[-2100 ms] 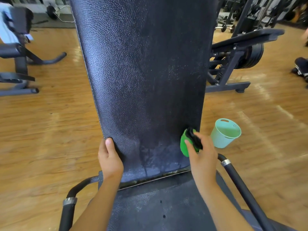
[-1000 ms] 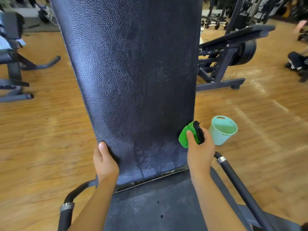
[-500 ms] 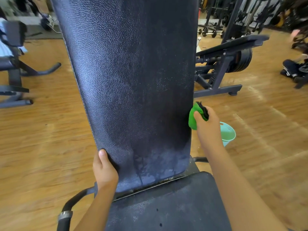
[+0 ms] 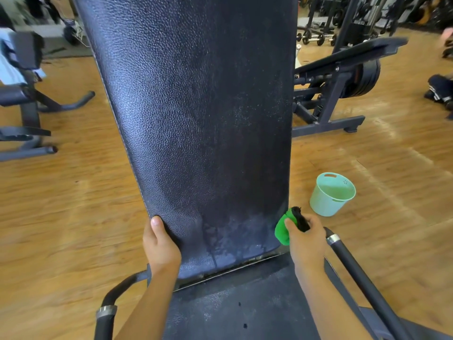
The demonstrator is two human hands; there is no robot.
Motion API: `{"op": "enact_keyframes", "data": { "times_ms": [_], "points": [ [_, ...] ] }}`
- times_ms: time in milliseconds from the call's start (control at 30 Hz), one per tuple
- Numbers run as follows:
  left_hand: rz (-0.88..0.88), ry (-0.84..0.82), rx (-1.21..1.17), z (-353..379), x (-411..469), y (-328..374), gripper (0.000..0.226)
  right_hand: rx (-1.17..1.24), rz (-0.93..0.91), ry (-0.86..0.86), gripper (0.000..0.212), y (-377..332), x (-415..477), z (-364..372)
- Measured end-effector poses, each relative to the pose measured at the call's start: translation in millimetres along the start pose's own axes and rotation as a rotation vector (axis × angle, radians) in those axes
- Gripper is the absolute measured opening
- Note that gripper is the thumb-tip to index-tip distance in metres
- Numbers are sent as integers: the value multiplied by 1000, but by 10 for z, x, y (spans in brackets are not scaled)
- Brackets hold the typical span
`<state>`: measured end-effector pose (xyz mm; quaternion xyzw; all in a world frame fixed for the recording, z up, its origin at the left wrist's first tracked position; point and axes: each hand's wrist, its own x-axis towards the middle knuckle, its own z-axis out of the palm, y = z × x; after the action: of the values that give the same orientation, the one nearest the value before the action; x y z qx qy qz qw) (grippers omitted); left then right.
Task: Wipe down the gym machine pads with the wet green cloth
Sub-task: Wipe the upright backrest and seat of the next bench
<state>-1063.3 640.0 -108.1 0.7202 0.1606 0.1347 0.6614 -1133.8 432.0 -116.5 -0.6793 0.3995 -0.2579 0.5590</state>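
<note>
A tall black textured back pad (image 4: 196, 106) fills the middle of the head view, with wet streaks near its lower end. Below it lies the black seat pad (image 4: 235, 307). My left hand (image 4: 160, 244) grips the back pad's lower left edge, thumb on the front face. My right hand (image 4: 306, 239) holds the bunched green cloth (image 4: 282, 229), which has a black part on top, against the pad's lower right edge.
A mint green bucket (image 4: 331, 193) stands on the wooden floor just right of the bench. Black handle bars (image 4: 360, 280) flank the seat. Another bench with weight plates (image 4: 343, 77) stands at right, and a further machine (image 4: 22, 101) at left.
My right hand has slid the green cloth down the back pad's right edge, from mid-height to the lower corner. My left hand has stayed on the left edge.
</note>
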Motion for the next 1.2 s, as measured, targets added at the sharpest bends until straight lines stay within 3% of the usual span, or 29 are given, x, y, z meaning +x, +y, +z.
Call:
{"op": "enact_keyframes", "data": {
  "times_ms": [267,367,600,767,1033,1200],
  "points": [
    [-47,-11,15,-10,-11,13,31,95,-317,23,16,-738,67,153],
    [-115,-19,24,-11,0,0,31,132,-309,35,20,-578,-22,173],
    [-91,-19,29,-6,38,-62,33,100,-44,77,13,203,-283,200],
    [-60,-13,10,-6,25,-51,32,135,37,110,14,143,-282,231],
    [-12,-32,0,-20,55,-101,24,246,-300,10,16,-677,-283,433],
    [1,-48,5,-31,76,-171,45,175,-295,32,16,-302,-415,468]
  ]
}}
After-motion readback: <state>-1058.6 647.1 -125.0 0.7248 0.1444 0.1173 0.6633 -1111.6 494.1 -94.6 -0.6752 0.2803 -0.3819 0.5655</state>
